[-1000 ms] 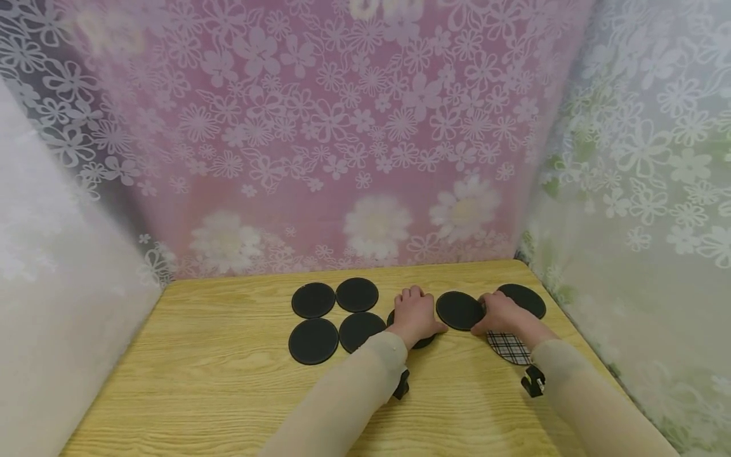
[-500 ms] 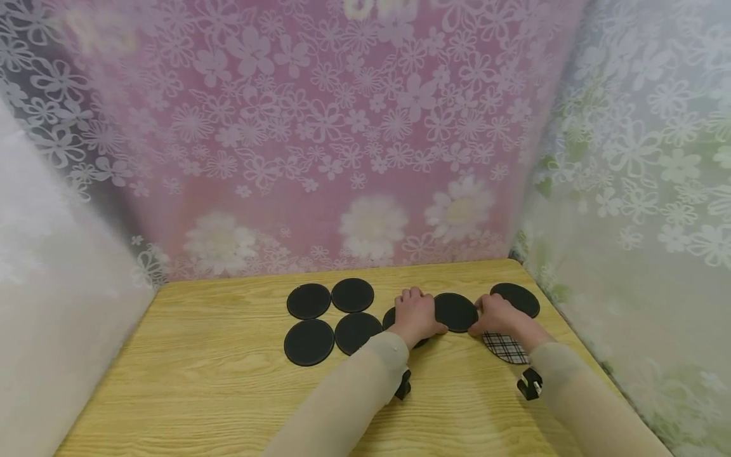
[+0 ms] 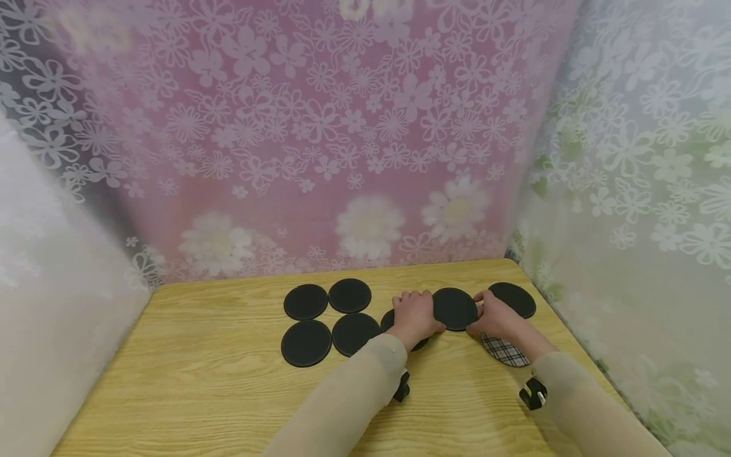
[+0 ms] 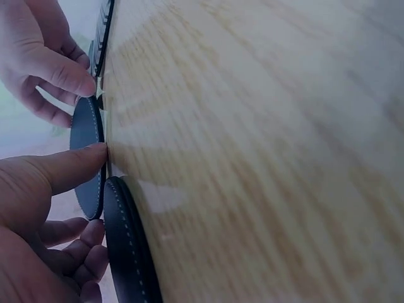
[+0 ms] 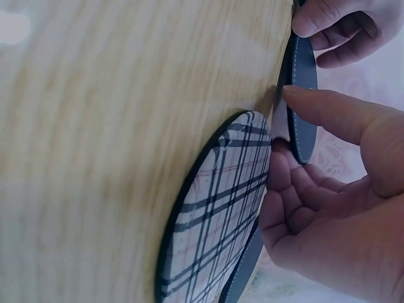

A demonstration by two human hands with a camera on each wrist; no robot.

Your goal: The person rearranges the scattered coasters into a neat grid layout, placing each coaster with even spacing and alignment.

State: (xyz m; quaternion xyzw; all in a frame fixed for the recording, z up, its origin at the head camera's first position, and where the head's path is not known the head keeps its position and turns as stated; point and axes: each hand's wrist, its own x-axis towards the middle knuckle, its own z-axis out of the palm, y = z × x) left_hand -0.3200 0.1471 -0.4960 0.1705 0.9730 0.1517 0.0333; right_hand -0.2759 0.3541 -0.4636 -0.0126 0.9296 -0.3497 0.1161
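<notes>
A round black coaster [image 3: 454, 309] with pale edge stitching is held between both hands. The left hand [image 3: 414, 315] grips its left side, thumb on the near edge and fingers at the far edge. On the opposite side the right hand [image 3: 498, 317] pinches it, its thumb [image 5: 315, 107] along the near edge. In the right wrist view this coaster's edge stands off the wood. Another black coaster [image 4: 126, 246] lies beneath and beside the left hand, partly hidden. Close under the right hand lies a plaid-faced coaster [image 5: 218, 208], overlapped by that forearm in the head view.
Several black coasters lie flat in two rows at the left, such as the front-left coaster [image 3: 306, 343]. A further black coaster [image 3: 514, 299] lies at the back right. The wooden table [image 3: 228, 393] meets a pink floral curtain [image 3: 320, 158] behind and a pale floral curtain [image 3: 639, 222] at right.
The left hand has shifted slightly right against the table and now overlaps the coaster's left edge. The coaster's far edge looks a little higher. The head view has turned slightly.
</notes>
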